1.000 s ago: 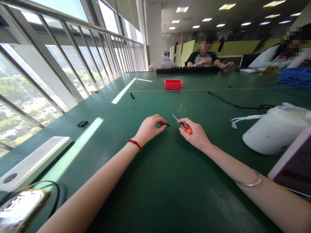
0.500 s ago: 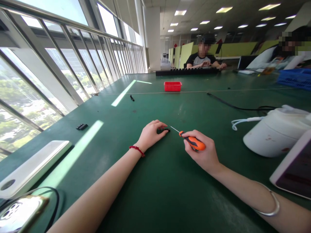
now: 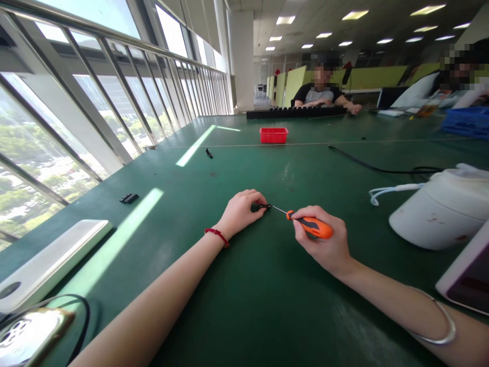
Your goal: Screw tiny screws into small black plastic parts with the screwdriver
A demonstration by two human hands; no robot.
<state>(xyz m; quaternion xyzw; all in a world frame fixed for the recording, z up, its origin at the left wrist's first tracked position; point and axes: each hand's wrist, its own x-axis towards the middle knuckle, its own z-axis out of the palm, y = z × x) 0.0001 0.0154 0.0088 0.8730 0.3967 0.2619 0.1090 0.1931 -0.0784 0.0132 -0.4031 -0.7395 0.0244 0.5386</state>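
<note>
Between the thumb and fingers of my left hand (image 3: 244,211) is a small black part (image 3: 262,206), held low over the green table (image 3: 244,285). Its kind is too small to make out. My right hand (image 3: 324,239) grips a screwdriver (image 3: 313,227) with an orange and dark grey handle, fingers closed round it. The thin metal shaft points left, and its tip is at the right end of the black part. Whether the tip touches it I cannot tell.
A red bin (image 3: 273,135) stands farther back. Small black pieces (image 3: 129,198) lie to the left, near a white power bank (image 3: 57,260) and a phone (image 3: 34,331). At right are a white jug (image 3: 439,209), a black cable (image 3: 374,167) and a blue basket (image 3: 466,122). Another person (image 3: 321,92) sits opposite.
The screwdriver has turned flatter, its tip now at the black part's end instead of just above it. My left fingers have shifted slightly on the part. The person opposite has moved their hands.
</note>
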